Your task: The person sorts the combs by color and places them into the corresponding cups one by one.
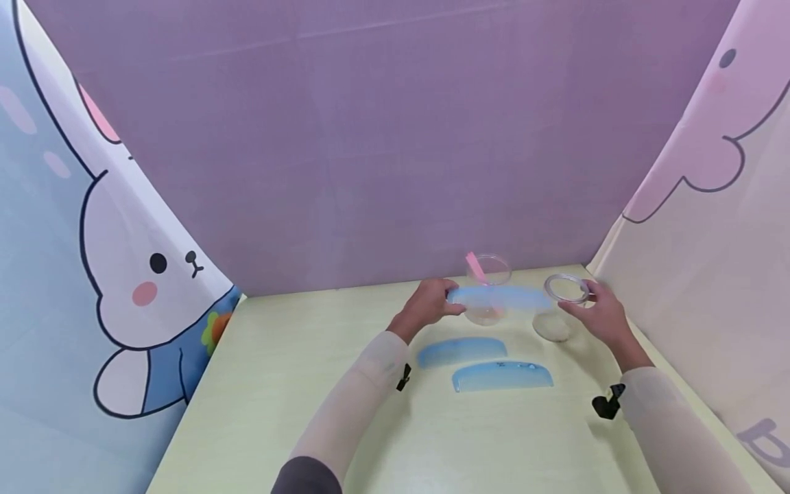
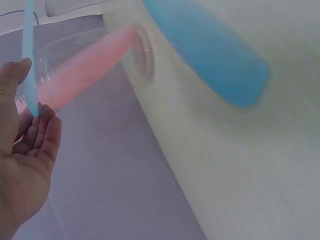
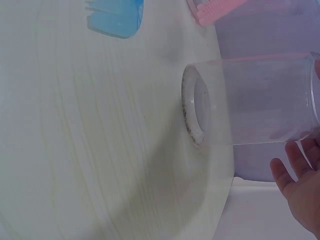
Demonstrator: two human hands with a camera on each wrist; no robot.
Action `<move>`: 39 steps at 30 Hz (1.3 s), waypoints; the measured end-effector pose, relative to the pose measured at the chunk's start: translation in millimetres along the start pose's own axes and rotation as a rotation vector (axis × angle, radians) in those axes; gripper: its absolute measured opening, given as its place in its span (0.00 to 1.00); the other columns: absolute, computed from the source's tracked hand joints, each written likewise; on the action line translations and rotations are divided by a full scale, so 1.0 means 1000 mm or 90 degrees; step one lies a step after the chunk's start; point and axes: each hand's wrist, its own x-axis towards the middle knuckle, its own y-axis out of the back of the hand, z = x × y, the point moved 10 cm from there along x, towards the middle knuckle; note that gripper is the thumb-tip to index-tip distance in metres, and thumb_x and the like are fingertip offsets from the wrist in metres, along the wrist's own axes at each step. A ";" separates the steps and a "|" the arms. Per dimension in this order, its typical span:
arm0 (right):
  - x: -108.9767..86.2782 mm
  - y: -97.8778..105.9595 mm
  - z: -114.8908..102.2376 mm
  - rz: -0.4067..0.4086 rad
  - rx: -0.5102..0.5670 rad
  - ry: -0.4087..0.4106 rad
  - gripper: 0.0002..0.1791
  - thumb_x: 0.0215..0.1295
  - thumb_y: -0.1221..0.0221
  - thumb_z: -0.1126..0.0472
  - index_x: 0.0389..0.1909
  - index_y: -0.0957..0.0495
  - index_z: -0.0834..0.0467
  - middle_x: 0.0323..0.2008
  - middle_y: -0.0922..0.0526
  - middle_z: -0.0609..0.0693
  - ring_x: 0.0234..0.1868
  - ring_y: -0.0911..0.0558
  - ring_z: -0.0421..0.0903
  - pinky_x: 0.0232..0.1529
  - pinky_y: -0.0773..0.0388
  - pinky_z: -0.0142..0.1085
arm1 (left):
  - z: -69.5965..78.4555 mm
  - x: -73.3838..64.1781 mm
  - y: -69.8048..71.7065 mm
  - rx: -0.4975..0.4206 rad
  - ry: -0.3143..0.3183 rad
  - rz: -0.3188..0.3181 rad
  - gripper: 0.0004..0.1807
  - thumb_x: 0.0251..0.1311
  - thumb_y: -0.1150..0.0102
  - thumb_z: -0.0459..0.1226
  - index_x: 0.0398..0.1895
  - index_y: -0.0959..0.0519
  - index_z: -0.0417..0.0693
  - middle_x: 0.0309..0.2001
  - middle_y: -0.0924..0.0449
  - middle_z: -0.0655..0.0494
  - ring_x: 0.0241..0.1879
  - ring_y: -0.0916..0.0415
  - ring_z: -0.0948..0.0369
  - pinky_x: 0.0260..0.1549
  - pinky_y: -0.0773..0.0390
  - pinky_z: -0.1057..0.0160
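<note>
Blue comb (image 1: 500,297), clear cylindrical cup (image 3: 255,100), right of centre: pinched one with left hand (image 1: 430,302), gripped other with right hand (image 1: 600,315).
Seemingly was carrying comb cupward; next needed upending, then lowering inside.

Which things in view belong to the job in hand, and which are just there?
Job:
- blue comb, pinched by the left hand
- clear jar, held near its rim by the right hand
- probably: nearer loose comb, farther loose comb, pink comb in the second jar

Just there:
- purple backdrop
- rabbit-print cloth
</note>
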 end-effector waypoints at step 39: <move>-0.001 -0.003 0.003 -0.016 0.011 -0.002 0.38 0.67 0.34 0.46 0.67 0.32 0.67 0.61 0.28 0.69 0.60 0.27 0.71 0.39 0.27 0.37 | 0.066 0.038 -0.001 0.005 0.090 0.108 0.25 0.59 0.30 0.55 0.56 0.17 0.58 0.49 0.15 0.60 0.43 0.21 0.63 0.41 0.20 0.67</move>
